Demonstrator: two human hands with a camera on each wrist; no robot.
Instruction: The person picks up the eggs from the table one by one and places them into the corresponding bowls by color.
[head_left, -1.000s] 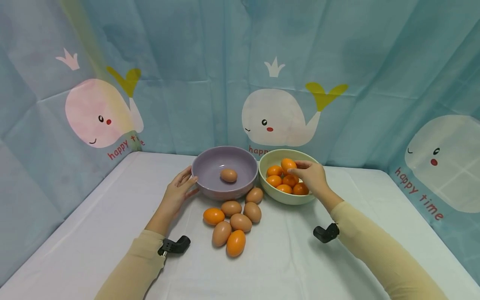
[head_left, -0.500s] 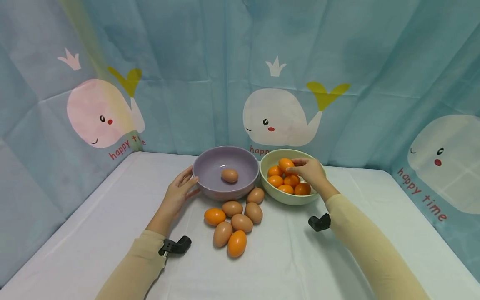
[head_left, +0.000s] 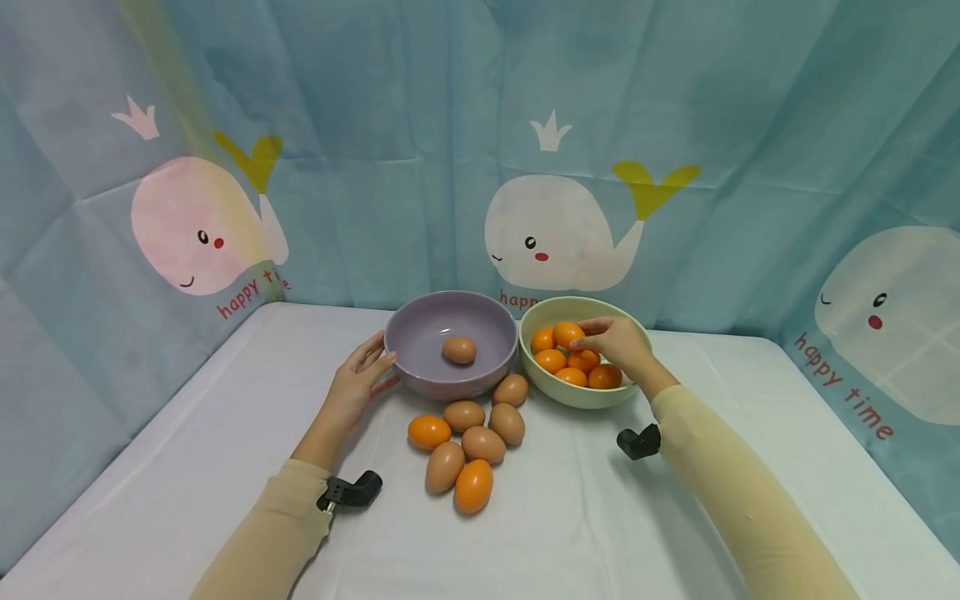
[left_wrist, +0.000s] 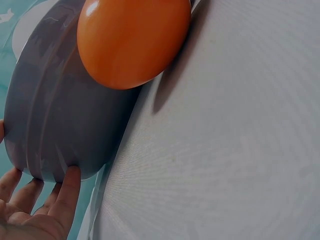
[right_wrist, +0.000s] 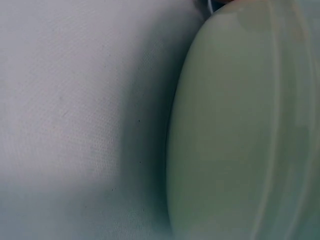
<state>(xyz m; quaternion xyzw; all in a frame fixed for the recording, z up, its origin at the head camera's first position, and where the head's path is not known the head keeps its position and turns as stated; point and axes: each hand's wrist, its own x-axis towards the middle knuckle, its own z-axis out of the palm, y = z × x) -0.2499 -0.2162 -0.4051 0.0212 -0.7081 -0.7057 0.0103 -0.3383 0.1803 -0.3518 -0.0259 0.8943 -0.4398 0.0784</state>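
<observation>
My left hand (head_left: 354,387) touches the left side of a purple bowl (head_left: 412,375), its fairly straight fingers (left_wrist: 69,200) spread against the outer wall. One brown egg (head_left: 459,350) lies in that bowl. My right hand (head_left: 621,346) reaches over a pale green bowl (head_left: 581,398) and pinches a glossy orange egg (head_left: 568,334) between thumb and fingers. Around this egg in the green bowl lie several other orange eggs (head_left: 551,361). The right wrist view shows the green bowl's outer wall (right_wrist: 225,125), with almost all of the hand out of sight.
Several brown eggs (head_left: 483,445) and two orange eggs (head_left: 474,486) lie in a cluster on the white tablecloth (head_left: 555,533), in front of the purple bowl. The bowls stand side by side. A blue curtain (head_left: 360,233) hangs behind the table.
My right hand has moved a little left and lowered its orange egg among the others in the green bowl. The left hand and purple bowl stay in place.
</observation>
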